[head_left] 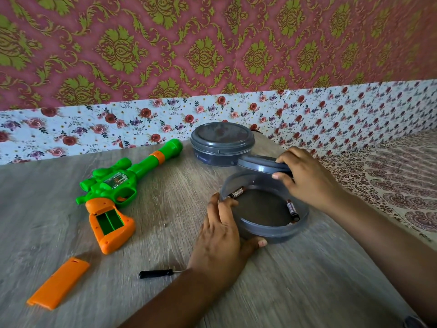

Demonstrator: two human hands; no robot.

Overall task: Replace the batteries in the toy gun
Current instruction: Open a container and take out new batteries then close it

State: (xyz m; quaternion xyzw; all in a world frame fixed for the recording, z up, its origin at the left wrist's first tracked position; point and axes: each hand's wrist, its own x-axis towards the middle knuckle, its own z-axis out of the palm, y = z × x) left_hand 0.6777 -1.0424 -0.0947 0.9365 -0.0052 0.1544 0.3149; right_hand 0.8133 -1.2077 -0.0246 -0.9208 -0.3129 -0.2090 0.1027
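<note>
The toy gun (118, 185) lies flat on the wooden bench (165, 221), left of centre, green barrel pointing up and to the right toward the wall, orange grip toward the near edge. Its battery slot (110, 220) in the grip is open and shows two green channels. The orange slot cover (58, 283) lies apart from the gun, nearer the front left, and a small black-handled screwdriver (156, 273) lies just right of it, its tip close to the left wrist.

To the right stands a round grey tub (264, 233) with batteries (292, 210) lying loose inside along its wall. The left hand (222, 235) curls round the tub's near-left side, thumb against the front wall, fingers on the rim. The right hand (305, 178) pinches the tub's grey lid (260, 163) between thumb and fingers, holding it tilted above the far rim. A second grey tub (222, 144), lid on, stands just behind, near the flowered wall.
</note>
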